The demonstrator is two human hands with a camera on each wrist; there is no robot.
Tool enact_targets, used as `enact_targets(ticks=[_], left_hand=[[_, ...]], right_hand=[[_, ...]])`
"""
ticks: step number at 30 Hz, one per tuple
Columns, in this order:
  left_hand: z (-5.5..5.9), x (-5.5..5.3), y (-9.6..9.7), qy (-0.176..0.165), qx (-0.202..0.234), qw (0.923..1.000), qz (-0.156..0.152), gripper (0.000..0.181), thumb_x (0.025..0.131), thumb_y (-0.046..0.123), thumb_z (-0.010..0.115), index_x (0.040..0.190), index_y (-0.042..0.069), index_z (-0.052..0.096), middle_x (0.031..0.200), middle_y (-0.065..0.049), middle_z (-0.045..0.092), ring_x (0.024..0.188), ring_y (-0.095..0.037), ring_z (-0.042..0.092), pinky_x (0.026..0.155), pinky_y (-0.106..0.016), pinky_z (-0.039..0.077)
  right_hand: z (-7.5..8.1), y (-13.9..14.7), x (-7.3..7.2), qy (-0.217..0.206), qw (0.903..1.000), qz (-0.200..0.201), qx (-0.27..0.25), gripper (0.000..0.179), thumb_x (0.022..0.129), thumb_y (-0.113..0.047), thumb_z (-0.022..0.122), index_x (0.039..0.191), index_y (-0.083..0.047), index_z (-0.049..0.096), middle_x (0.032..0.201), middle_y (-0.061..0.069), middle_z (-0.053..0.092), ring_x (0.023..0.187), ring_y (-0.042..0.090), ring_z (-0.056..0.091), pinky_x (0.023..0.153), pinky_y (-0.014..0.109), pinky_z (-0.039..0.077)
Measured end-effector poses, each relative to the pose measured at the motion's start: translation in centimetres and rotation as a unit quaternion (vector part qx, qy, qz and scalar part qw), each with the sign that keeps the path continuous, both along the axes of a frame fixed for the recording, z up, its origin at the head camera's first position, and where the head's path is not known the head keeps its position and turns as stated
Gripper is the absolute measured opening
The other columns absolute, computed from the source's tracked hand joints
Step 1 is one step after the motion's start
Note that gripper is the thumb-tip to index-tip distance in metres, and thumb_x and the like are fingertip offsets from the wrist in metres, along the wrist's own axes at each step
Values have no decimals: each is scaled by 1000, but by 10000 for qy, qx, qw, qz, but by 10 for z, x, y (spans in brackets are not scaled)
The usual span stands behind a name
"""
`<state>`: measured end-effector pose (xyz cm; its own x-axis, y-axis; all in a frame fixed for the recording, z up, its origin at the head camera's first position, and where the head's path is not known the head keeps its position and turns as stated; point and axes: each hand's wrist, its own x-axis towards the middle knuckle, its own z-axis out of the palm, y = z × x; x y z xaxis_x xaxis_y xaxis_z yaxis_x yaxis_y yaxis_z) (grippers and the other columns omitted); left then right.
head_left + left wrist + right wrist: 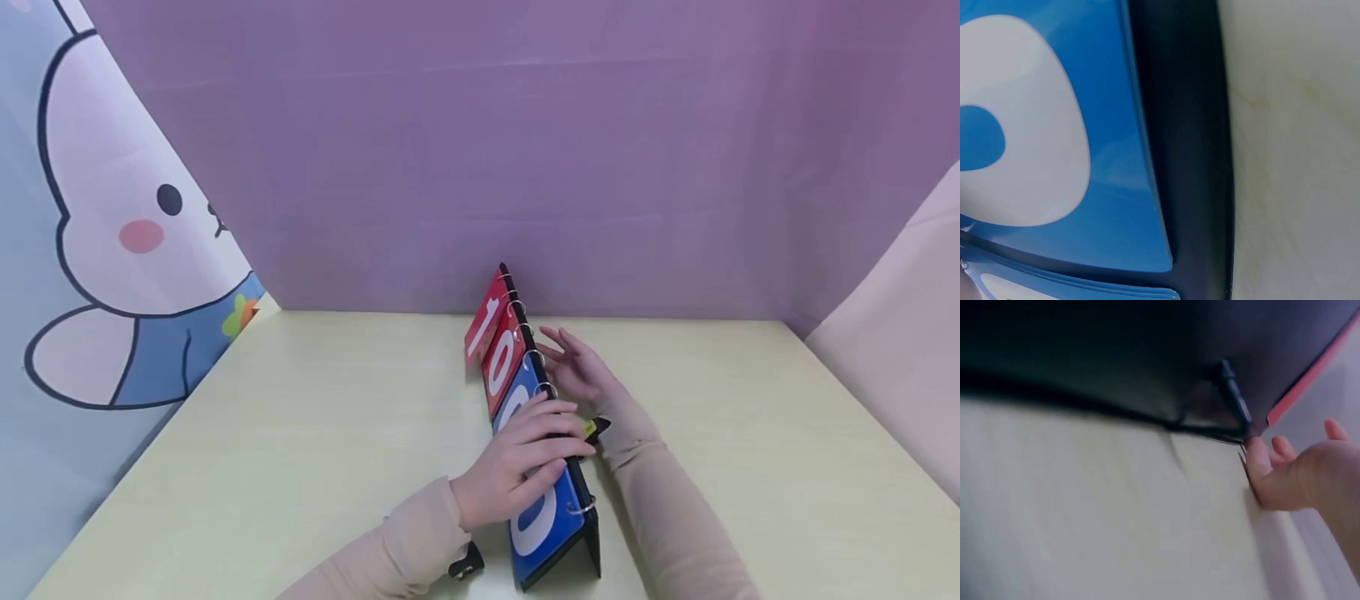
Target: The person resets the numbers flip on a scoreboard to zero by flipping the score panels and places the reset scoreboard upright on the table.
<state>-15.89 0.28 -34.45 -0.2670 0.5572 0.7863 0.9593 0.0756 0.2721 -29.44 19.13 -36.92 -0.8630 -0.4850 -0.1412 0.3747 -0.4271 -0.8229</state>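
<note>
A tabletop flip scoreboard (pixel 573 492) stands like a tent on the table, running away from me. Its ringed cards face left: a red card with a white 1 (pixel 480 329) at the far end, tilted outward, then a red 0 (pixel 504 367) and two blue zeros. My left hand (pixel 517 458) grips the top edge over the blue cards, fingers across it and thumb on the front. A blue card (pixel 1116 137) fills much of the left wrist view. Behind the board, my right hand (pixel 581 375) has loosely bent fingers, fingertips close to the black back panel (pixel 1116 356).
The pale table (pixel 337 417) spreads on both sides of the board. A purple cloth wall (pixel 480 167) rises behind, near the board's far end. A cartoon-print cloth (pixel 97 250) hangs at left. A black bracket (pixel 1232 397) sticks out from the board's back.
</note>
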Motion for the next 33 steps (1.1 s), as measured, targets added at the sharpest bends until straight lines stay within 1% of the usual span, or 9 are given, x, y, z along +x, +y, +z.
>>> enact_targets(ticks=[1,3,8,9,13,17,25,30,33], left_hand=[[0,0,0,-22,-15,10000,-5,37,104,24,32,115,10,64,122,-6,61,129,-21,45,117,-44,22],[-1,0,0,-35,-33,10000,-6,37,104,24,32,116,10,64,122,-6,61,129,-21,45,117,-44,22],[-1,-1,-1,13,-14,10000,11,38,104,24,31,114,10,65,120,-5,62,128,-22,45,117,-44,22],[-1,-1,-1,27,-8,10000,13,38,104,24,31,114,10,65,120,-5,62,128,-22,45,117,-44,22],[0,-1,-2,32,1,10000,9,39,104,24,30,114,10,65,119,-5,62,128,-22,45,117,-44,22],[0,-1,-2,-6,-13,10000,1,39,104,24,31,114,10,65,119,-5,62,129,-21,45,117,-44,22],[-2,-1,-1,32,-9,10000,-18,38,104,24,32,114,10,65,119,-5,62,128,-22,45,117,-44,23],[-2,-1,0,63,-17,10000,-29,38,104,24,32,114,10,65,120,-5,61,129,-21,45,117,-44,22],[-2,-1,0,98,-5,9999,-36,38,104,23,31,114,10,65,119,-5,61,128,-21,45,117,-44,22]], right_hand=[[-3,2,1,-37,9997,6,-260,52,103,-41,24,148,-16,11,119,3,51,96,14,59,89,27,46],[-7,5,3,-73,9983,7,-579,49,103,-41,24,146,-19,12,122,4,49,95,13,59,89,27,47],[-13,5,4,-28,9966,-21,-828,57,103,-41,28,150,-20,5,127,6,43,91,12,56,86,25,47],[-13,5,4,-4,9961,-19,-881,56,103,-41,29,150,-20,6,127,7,43,90,12,55,85,25,47],[-15,4,4,88,9947,-22,-1028,45,103,-38,29,144,-20,21,125,7,45,92,13,53,85,25,46],[-17,5,5,202,9940,-16,-1078,36,104,-37,26,135,-21,33,125,7,46,98,15,55,89,27,45],[-19,7,9,371,9948,-147,-941,35,104,-36,21,130,-21,39,131,9,40,105,17,56,94,29,44],[-19,7,10,257,9950,-321,-909,34,103,-37,24,127,-21,42,135,11,34,106,17,53,94,29,44],[-20,8,8,3,9926,-543,-1090,30,103,-33,29,123,-18,47,128,10,40,106,17,51,93,28,44]])
